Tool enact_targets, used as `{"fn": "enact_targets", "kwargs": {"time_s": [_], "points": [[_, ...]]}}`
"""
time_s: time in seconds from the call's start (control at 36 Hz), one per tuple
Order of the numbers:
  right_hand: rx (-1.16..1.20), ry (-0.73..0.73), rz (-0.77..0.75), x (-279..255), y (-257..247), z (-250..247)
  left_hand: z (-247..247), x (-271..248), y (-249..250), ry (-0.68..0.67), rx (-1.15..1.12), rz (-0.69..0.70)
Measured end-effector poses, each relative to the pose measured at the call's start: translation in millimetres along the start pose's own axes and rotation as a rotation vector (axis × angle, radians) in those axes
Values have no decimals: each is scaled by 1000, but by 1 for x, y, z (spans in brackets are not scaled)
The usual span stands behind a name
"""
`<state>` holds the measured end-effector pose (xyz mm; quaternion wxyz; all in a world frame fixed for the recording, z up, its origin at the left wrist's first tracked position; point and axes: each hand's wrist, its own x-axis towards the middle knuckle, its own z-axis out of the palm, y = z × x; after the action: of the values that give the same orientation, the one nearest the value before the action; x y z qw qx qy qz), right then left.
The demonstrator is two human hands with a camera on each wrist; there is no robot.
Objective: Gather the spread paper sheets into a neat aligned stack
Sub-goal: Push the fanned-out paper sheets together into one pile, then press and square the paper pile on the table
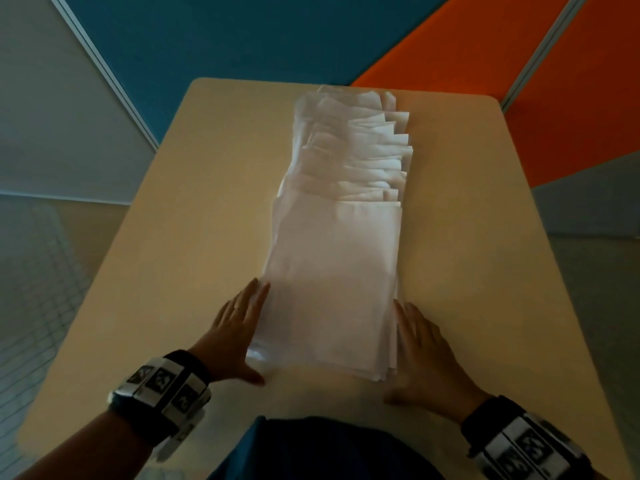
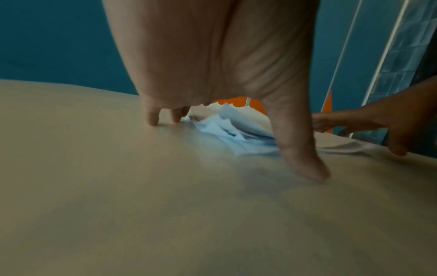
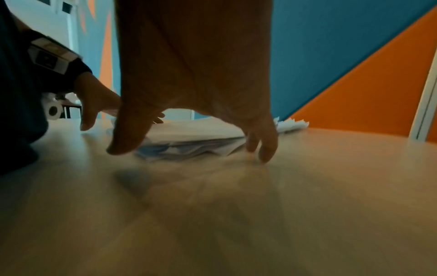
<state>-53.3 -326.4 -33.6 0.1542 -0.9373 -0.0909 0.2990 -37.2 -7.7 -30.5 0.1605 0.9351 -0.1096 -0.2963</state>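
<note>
White paper sheets (image 1: 332, 258) lie in a long overlapping run down the middle of the beige table (image 1: 180, 237), fanned and uneven at the far end. My left hand (image 1: 239, 327) rests flat with straight fingers against the run's left edge at its near end. Against the right edge lies my right hand (image 1: 424, 348), also flat, fingers straight. In the left wrist view the left hand (image 2: 212, 74) has fingertips on the table beside the sheets (image 2: 236, 130). The right wrist view has the right hand (image 3: 196, 84) touching the sheets (image 3: 196, 134) at their side.
Blue (image 1: 225, 39) and orange (image 1: 485, 53) partition panels stand behind the table's far edge. The table's near edge is at my body. Bare tabletop lies on both sides of the paper run.
</note>
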Motion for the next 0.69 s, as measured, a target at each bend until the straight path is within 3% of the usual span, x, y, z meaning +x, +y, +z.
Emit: {"fn": "enact_targets", "kwargs": {"time_s": [0.17, 0.69], "points": [[83, 146, -23, 2, -13, -3, -3, 1, 15, 129, -59, 19], [250, 254, 12, 72, -3, -51, -44, 60, 32, 292, -177, -77]]}}
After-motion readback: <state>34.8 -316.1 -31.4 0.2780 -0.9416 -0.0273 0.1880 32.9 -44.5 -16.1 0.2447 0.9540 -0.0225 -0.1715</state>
